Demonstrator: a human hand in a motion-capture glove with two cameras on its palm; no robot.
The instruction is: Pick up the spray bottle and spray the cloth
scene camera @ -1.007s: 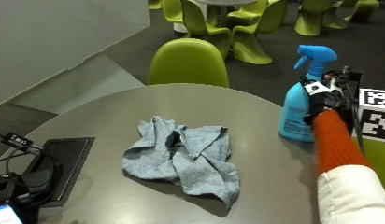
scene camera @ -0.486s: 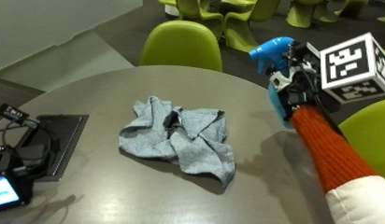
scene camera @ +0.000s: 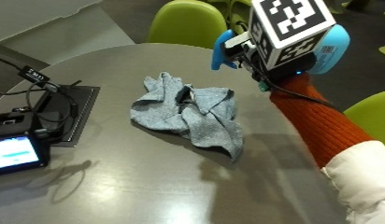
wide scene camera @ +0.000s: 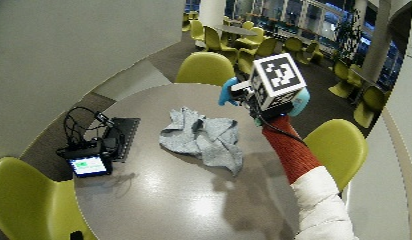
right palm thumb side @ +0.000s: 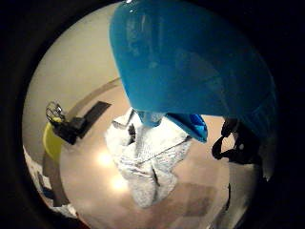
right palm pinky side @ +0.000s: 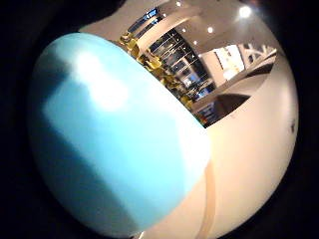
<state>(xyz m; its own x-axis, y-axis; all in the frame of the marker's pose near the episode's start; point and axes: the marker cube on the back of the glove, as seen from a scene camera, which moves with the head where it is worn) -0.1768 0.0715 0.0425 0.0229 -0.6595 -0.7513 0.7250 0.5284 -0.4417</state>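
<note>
bottle: spray bottle (right palm thumb side: 190,62) is filling the view close to the palm
cloth: crumpled cloth (right palm thumb side: 145,157) is lying on the table (right palm thumb side: 95,191) under the nozzle (right palm thumb side: 190,125)

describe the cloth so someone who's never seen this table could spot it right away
Start at the round grey table ringed by yellow-green chairs. Near its middle, between the black tray with cabled electronics at one edge and the blue spray bottle held above the other, lies the cloth. It is the only soft thing there: a crumpled, speckled blue-grey rag lying in folds.
</note>
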